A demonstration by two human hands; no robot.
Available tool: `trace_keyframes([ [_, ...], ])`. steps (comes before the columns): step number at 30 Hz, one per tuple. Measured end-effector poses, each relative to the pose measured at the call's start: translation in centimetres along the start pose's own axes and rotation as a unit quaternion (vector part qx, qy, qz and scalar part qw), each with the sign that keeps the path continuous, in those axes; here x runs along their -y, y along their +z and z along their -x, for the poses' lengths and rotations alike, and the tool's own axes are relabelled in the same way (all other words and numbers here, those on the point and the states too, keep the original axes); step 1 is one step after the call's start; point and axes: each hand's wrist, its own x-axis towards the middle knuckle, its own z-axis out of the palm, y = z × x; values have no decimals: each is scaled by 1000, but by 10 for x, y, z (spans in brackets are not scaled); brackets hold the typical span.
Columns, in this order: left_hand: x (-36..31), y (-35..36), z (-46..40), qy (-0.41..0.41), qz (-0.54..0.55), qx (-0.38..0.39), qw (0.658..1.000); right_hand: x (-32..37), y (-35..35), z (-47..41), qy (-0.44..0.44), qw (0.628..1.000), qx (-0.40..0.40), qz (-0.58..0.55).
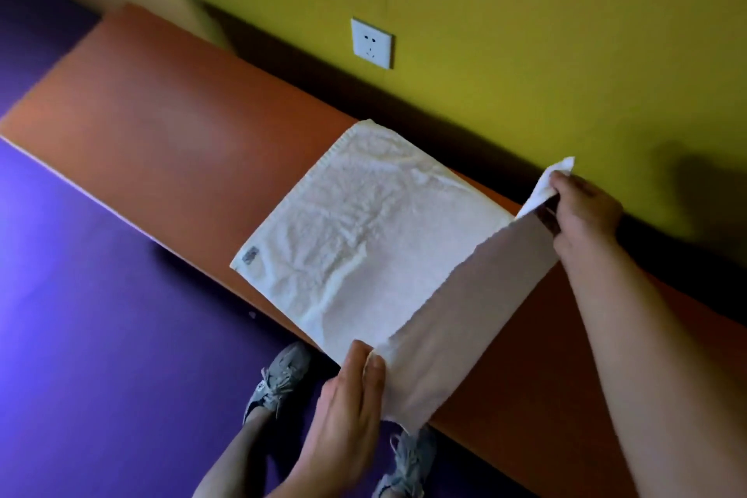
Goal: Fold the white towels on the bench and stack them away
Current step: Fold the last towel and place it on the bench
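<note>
One white towel lies spread across the orange bench, with a small grey label near its left corner. Its right end is raised off the bench and hangs taut in shadow. My right hand pinches the far right corner of the towel next to the wall. Near the bench's front edge, my left hand grips the near right corner. No other towel is in view.
A yellow-green wall runs along the back of the bench, with a white power socket on it. The floor in front is purple. My two grey shoes stand below the bench's front edge.
</note>
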Motion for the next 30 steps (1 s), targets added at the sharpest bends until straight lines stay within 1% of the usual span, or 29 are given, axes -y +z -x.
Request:
trace_keyframes([
  [2, 9, -28, -14, -11, -11, -27, 1000, 11, 47, 6, -12, 1000, 16, 2],
  [6, 31, -81, -43, -74, 9, -62, 995, 21, 129, 13, -32, 999, 9, 15],
  [11, 61, -142, -92, -86, -3, -81, 993, 23, 215, 22, -66, 997, 1, 45],
  [14, 85, -171, -123, -96, -35, -70, 992, 18, 254, 22, -62, 997, -5, 47],
  [18, 119, -196, -159, -114, -97, -29, 988, 3, 291, 20, -58, 997, -3, 57],
  [20, 138, -202, -173, -118, -130, -8, 984, -7, 304, 19, -29, 999, 10, 38],
  [22, 155, -204, -185, -121, -165, 13, 979, -15, 311, 22, 19, 999, 38, -25],
  [24, 170, -205, -196, -133, -193, 27, 972, -29, 308, 29, 32, 998, 54, -30],
  [27, 186, -204, -208, -145, -220, 41, 964, -66, 275, 55, 16, 997, 45, 59],
  [30, 193, -203, -218, -131, -243, 42, 960, -117, 221, 103, -10, 982, 31, 185],
])
